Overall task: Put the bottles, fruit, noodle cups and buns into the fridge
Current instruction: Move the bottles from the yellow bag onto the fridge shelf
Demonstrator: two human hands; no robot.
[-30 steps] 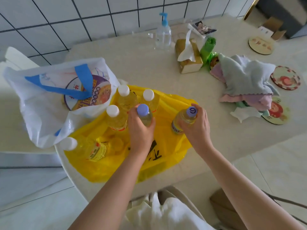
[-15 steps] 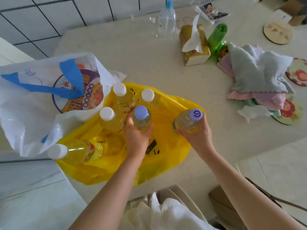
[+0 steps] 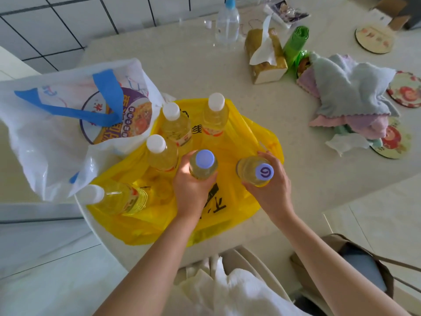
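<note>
While over the yellow bag [image 3: 239,135], left hand [image 3: 191,190] grasping one purple-capped bottle [image 3: 202,166] — right hand [image 3: 271,190] another [image 3: 256,171].

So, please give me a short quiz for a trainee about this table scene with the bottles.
1. True or false: both hands hold purple-capped clear plastic bottles of yellow drink.
2. How many white-capped clear plastic bottles are on the yellow plastic bag?
3. Multiple choice: the round noodle cup is (a) inside the white plastic bag with blue handles, (b) beside the tissue box, (c) in the right hand.

Key:
1. True: left hand, left bottle; right hand, right bottle.
2. Four; one lies on its side on the yellow bag.
3. (a): cup, white bag.
</note>
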